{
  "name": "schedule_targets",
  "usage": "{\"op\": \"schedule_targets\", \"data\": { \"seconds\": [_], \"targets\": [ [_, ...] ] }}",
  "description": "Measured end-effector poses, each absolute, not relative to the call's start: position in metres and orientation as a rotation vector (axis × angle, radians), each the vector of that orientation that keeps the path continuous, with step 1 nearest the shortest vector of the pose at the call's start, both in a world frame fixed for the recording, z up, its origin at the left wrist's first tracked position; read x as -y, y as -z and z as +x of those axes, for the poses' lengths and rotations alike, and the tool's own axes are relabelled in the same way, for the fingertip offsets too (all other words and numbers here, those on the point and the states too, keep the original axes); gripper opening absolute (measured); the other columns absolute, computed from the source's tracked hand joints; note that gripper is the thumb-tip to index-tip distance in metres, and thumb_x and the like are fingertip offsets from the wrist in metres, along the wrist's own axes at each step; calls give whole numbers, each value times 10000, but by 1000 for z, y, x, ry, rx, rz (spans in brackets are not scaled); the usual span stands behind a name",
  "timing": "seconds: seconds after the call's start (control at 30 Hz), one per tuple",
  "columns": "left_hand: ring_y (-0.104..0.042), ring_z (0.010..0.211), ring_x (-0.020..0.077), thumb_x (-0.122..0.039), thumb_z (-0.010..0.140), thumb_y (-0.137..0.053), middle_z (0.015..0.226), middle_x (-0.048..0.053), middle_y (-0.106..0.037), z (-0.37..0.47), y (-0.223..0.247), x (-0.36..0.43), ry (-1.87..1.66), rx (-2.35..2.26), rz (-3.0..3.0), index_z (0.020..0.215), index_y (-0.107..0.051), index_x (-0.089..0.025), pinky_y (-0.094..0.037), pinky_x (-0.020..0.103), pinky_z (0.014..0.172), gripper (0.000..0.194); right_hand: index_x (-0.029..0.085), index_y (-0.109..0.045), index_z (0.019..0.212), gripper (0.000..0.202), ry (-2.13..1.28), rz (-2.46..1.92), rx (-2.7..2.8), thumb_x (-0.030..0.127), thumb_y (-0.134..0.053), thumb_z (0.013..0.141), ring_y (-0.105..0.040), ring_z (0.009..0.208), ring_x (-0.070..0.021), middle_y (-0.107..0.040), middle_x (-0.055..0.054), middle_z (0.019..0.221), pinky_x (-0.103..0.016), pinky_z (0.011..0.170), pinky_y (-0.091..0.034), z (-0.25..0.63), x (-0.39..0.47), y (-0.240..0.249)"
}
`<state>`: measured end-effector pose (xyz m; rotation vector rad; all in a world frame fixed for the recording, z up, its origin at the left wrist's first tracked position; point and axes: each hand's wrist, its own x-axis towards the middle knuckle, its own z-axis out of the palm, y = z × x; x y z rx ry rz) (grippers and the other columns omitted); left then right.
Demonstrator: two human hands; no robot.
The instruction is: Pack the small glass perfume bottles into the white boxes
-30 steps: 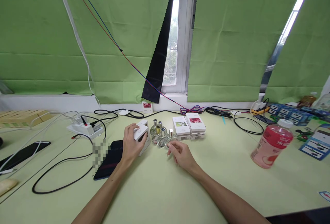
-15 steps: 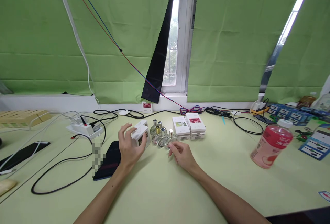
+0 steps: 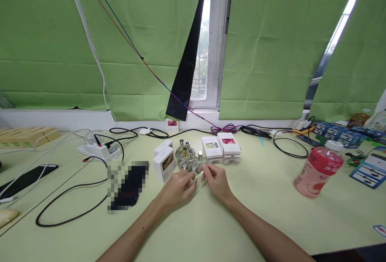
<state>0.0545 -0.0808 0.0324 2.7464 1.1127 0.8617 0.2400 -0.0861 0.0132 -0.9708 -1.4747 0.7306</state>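
Several round glass perfume bottles (image 3: 190, 156) with gold and silver caps stand clustered upright at the middle of the table. My left hand (image 3: 179, 185) is just in front of them, fingers bent, a gap between thumb and forefinger, and nothing visible in it. On the right side of the front bottle (image 3: 198, 168), my right hand (image 3: 216, 181) has its fingers and thumb drawn together against the glass; the fingertips are partly hidden. Left of the bottles stands a white box (image 3: 164, 164) with a dark picture, and another white box (image 3: 163, 146) is behind it.
White boxes with flower pictures (image 3: 229, 143) lie right of the bottles. A pink drink bottle (image 3: 319, 169) stands at the right. Black cables (image 3: 72, 185) and a white power strip (image 3: 98, 149) spread over the left side. Blue boxes (image 3: 340, 133) are far right.
My left hand has let go of the white box and moved right and nearer, to the front of the perfume bottles. The box stays standing. My right hand has hardly moved.
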Motion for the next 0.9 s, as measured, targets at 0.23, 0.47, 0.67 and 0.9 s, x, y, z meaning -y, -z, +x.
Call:
{"op": "schedule_targets", "data": {
  "seconds": [0.23,0.47,0.67,0.9],
  "targets": [
    [-480,518,128,-259,920,-483,589,-16,-587,53,-30,81,-680,-1255,2586,729,-595,-204,-315,256,527,228,152,-640,1035,326,-708,-1047,1344,449,-552,934,-492,510,-117,-610,-10,713,-236,495,-372,244,82,-12],
    [-516,542,149,-277,909,-470,617,6,-619,53,-32,79,-676,-1376,2489,730,-614,-201,-320,270,549,241,161,-608,1077,278,-603,-1148,1323,350,-551,881,-373,447,-70,-662,-89,1030,-245,463,-353,249,79,-12],
    [-528,543,156,-306,924,-458,615,3,-623,53,-33,80,-666,-1392,2450,787,-626,-205,-323,269,551,239,162,-604,1216,388,-604,-1096,1361,233,-536,841,-412,469,-64,-603,-146,1299,-265,510,-423,249,78,-11],
    [-531,526,166,-306,917,-467,587,-14,-615,52,-33,79,-673,-1395,2426,909,-641,-211,-344,270,565,198,149,-515,1421,614,-747,-1118,1442,193,-556,810,-419,444,-80,-708,-43,873,-230,467,-387,249,79,-13]
  ]
}}
